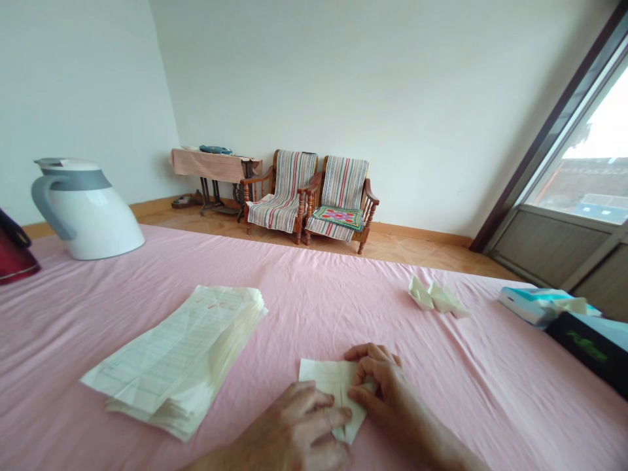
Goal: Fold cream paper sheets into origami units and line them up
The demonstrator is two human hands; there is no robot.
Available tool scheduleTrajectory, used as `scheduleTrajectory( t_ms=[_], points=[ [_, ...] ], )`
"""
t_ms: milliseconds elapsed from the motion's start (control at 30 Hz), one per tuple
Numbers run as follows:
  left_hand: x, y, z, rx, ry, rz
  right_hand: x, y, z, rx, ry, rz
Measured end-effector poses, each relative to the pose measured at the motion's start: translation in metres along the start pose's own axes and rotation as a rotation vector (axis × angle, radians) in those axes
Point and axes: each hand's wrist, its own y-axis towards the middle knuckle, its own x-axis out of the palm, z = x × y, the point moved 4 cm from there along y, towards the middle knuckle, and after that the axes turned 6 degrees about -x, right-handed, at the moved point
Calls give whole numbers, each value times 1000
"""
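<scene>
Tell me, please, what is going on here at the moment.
A person's left hand and right hand are both on a small, creased piece of paper, which lies on a pink cloth. A stack of papers lies to the left, and a folded paper shape sits farther off, to the right.

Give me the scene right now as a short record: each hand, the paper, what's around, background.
left hand: fingers spread, laid on the paper piece
right hand: fingers bent, on the same piece's right side; grip unclear
paper piece: flat on the pink cloth, a crease or edge showing between the hands
left of hands: paper stack, sheets unevenly aligned
beyond, to right: folded paper shape
far right: blue-and-white pack, black box
far left: white-and-grey jug, upright
background: two wooden chairs with striped covers
</scene>
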Motion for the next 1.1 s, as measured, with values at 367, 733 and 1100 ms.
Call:
scheduleTrajectory(
  t_ms=[367,733,1100],
  points=[
    [-2,1,1,7,20,-8,2,0,1,2,-4,4],
    [0,1,1,-6,2,-29,2,0,0,0,-11,11],
    [-13,10,4,-42,-39,-95,-3,-3,8,-69,-110,270]
  ],
)
